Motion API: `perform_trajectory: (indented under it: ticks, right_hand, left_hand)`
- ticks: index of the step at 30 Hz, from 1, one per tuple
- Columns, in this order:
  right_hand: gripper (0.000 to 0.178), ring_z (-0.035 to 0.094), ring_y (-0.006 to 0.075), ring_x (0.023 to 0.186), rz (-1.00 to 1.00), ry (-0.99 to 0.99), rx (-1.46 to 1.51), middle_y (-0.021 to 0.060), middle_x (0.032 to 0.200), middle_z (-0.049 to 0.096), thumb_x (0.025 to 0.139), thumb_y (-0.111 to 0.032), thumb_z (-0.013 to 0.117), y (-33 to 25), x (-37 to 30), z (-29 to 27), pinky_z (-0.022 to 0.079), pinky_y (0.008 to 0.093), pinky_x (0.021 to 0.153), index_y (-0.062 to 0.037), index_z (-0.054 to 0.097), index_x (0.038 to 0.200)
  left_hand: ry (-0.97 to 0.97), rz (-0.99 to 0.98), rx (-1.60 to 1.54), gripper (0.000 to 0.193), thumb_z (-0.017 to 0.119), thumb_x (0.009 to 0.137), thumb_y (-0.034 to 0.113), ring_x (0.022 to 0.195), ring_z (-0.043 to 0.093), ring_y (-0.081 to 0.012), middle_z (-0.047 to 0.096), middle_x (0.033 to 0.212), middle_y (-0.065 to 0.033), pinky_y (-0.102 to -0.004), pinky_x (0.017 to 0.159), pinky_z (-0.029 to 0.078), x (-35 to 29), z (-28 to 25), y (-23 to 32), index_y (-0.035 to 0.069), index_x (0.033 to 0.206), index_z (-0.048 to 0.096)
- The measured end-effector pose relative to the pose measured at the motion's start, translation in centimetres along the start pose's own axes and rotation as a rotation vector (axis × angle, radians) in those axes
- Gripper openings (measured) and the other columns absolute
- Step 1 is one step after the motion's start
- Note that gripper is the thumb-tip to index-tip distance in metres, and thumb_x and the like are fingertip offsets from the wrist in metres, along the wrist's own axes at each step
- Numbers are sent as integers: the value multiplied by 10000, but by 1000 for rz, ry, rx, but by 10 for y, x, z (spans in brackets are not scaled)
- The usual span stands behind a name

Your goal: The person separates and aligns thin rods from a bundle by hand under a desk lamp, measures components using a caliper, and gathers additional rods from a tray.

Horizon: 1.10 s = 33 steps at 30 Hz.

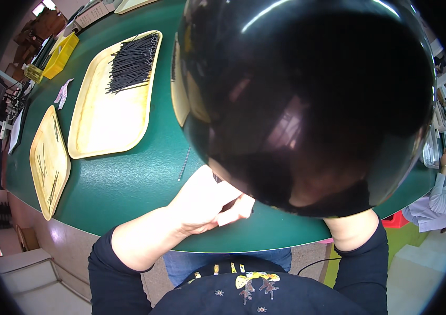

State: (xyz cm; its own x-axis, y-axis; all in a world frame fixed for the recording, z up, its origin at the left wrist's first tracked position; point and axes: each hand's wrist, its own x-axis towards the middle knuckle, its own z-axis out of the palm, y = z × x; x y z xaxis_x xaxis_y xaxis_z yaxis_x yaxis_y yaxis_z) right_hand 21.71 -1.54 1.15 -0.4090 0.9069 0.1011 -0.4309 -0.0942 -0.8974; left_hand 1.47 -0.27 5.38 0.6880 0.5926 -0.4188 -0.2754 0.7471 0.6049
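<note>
Black dome [312, 105] hides my right hand, grip unseen.
My left hand [207, 202] is curled, around what, if anything, I can't tell; the loose rod [184, 164] near it on the tabletop [118, 197] could roll if nudged.

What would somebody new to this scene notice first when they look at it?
The glossy black dome would likely grab the eye first, filling the view's upper centre and right and hiding the right hand. Next come the thin black rods, massed at the far end of the large cream tray to the left. The left hand shows at the dome's lower left edge.
</note>
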Motion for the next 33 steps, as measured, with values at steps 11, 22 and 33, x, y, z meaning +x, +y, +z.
perform_trajectory:
  ticks: [11,22,33]
  right_hand:
    - [685,466,209,1064,49,-20,40,146,1180,458,574,28,710,-3,-1,-7,394,296,881,29,404,1186]
    - [695,464,210,1068,93,-34,80,148,1183,455,571,26,712,-2,-2,-8,392,296,884,30,398,1191]
    - [735,452,211,1089,101,-69,121,159,1204,436,561,10,723,-8,-6,-8,388,299,890,35,378,1209]
  left_hand:
    - [196,153,446,98,491,743,-13,548,566,-122,570,666,-78,-217,494,465,2,-12,-8,-12,839,468]
    - [204,246,413,51,455,747,-41,486,507,-114,492,523,-80,-226,489,451,6,-21,-19,-33,796,442]
    - [-12,14,191,234,429,789,28,351,422,-91,518,510,-97,-201,325,295,-3,0,3,-42,601,551]
